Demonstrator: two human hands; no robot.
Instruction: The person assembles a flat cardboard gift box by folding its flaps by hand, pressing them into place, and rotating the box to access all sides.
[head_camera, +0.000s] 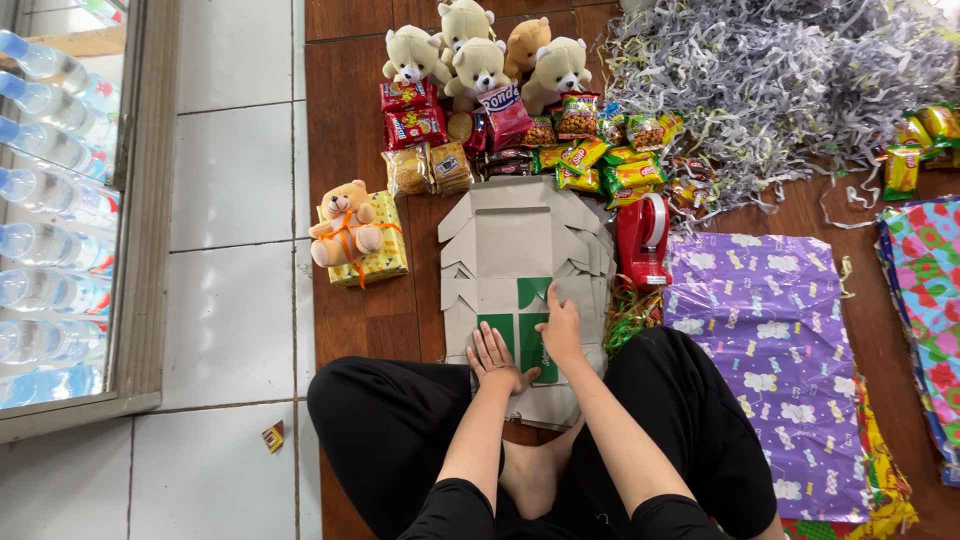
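At the bottom centre of the frame the person's crossed legs in black trousers (400, 440) frame a bare foot (530, 475), and both forearms reach up from there to a stack of flattened grey cardboard boxes (510, 250) lying on the wooden floor just above the knees. The left hand (492, 358) lies palm down, fingers spread flat on the near edge of the cardboard beside its green print, while the right hand (560, 330) presses down just beside it, fingers loosely extended and gripping nothing. A red tape dispenser (642, 238) stands right of the stack, purple wrapping paper (770, 350) further right.
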